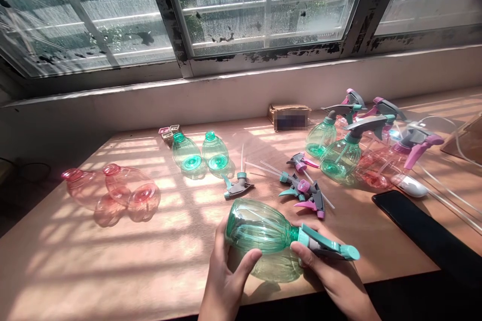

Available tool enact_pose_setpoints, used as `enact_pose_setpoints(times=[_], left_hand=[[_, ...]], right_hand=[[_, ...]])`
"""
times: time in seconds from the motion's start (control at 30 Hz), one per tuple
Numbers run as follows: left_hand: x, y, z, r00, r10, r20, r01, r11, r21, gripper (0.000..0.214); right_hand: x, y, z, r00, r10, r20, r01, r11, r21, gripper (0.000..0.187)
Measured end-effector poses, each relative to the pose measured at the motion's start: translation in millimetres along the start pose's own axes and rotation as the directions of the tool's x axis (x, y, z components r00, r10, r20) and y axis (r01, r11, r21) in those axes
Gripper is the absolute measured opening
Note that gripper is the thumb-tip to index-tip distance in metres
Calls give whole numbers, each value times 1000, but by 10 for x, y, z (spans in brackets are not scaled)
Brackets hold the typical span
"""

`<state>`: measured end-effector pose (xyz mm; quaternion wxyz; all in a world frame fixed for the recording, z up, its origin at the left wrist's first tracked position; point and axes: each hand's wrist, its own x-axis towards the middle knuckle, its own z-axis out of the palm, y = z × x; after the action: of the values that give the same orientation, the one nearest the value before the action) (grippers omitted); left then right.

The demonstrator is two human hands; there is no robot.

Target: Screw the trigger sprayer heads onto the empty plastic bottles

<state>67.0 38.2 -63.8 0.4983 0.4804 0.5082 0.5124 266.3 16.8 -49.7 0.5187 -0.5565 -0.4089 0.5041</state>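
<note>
A clear green spray bottle (259, 225) lies sideways above the front of the table, its neck pointing right. My left hand (231, 266) wraps round its base end, thumb along the near side. At the neck, my right hand (316, 263) grips the collar of the teal and grey spray head (327, 245), which sits on the bottle's mouth. Whether it is fully threaded cannot be seen. Just beyond the bottle lies a loose teal and grey spray head (239, 185). Several more spray heads (305, 185), pink and teal, are heaped to its right with their thin tubes.
Two green bottles (199, 153) without heads stand near the back; two pink bottles (113, 190) are at left. Several headed spray bottles (342, 153) cluster at right, by a white mouse (410, 185) and a long black object (425, 230). A small box (289, 118) sits against the wall.
</note>
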Motion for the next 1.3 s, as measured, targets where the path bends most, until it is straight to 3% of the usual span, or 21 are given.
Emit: enact_pose_setpoints(times=[0.2,0.53,0.77,1.1,1.3], left_hand=[[7,-96,-22,999,34,-32,-33,999,27,73],[59,-209,-68,996,76,-46,-77,997,1,74],[2,-122,2,998,51,-25,-51,998,-30,77],[19,-57,-1,999,43,-22,-45,997,-68,63],[36,-107,26,997,16,-71,-25,992,-124,67]], right_hand=[[11,60,-8,996,-71,-47,70,997,-8,39],[19,49,-27,995,-100,-18,99,993,-64,32],[32,107,-26,992,-117,-48,115,992,-48,31],[7,52,40,999,-20,-45,23,997,77,41],[28,103,35,998,-17,-60,22,996,83,44]])
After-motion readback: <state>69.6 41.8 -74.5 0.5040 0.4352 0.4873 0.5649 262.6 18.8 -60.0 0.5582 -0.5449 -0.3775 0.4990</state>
